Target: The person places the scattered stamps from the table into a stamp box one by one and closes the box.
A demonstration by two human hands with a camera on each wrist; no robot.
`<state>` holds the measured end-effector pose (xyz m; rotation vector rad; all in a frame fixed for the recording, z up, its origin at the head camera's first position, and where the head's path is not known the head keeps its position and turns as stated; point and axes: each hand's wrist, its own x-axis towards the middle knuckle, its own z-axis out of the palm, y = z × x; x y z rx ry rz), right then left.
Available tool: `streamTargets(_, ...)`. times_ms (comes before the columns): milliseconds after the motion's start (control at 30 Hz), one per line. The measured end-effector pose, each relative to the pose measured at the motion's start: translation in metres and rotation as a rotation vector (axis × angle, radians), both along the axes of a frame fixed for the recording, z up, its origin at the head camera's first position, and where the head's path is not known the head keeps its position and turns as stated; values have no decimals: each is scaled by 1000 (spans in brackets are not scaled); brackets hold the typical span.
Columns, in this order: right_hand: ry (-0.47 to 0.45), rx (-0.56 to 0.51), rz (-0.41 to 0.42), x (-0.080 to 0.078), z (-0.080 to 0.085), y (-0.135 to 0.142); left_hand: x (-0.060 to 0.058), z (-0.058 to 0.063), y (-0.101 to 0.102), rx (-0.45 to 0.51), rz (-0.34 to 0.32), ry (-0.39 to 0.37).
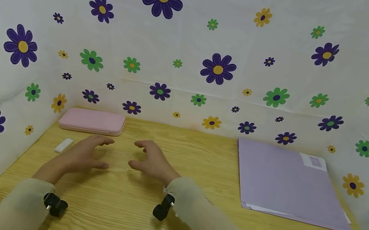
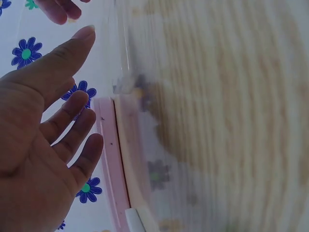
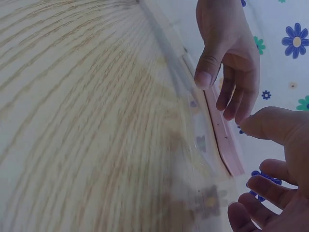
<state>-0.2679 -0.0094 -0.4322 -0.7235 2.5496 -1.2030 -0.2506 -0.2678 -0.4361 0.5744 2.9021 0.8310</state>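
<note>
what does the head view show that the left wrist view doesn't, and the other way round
Only the head view: the purple folder, the pale sleeves and the black wrist mounts.

Only the left wrist view: the left hand from its palm side, close up.

Both: that hand, at least part of the right hand, the pink case, the white block, the wooden tabletop and the flowered backdrop.

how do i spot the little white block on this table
Go to the far left corner of the wooden table, where a long pink case lies. Just in front of that case, left of the left hand in the head view, is the white block. Its plain white surface and much smaller size set it apart from the case.
</note>
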Motion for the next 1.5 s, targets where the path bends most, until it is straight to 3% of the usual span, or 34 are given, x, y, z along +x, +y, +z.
streamTargets(133,8,34,23,-4,-5,-8,-6,-7,-5,-3,0,-26)
streamTargets(333,14,188,12,-9,-10,-12,-15,-19,-7,30,-36,-60)
streamTargets(600,46,239,-5,-8,-15,-21,-16,-19,-12,16,-33,-66)
streamTargets(833,5,284,-58,-4,-16,-25,-18,-22,-13,50,-23,-145)
streamTargets(967,12,284,-51,-4,-16,-28,-17,-18,-13,34,-28,-164)
streamTargets(1233,32,207,17,-4,-11,-38,-6,3,-20,-11,-39,-180)
streamTargets(1500,20,177,51,3,-2,-27,0,4,-19,27,-30,-211)
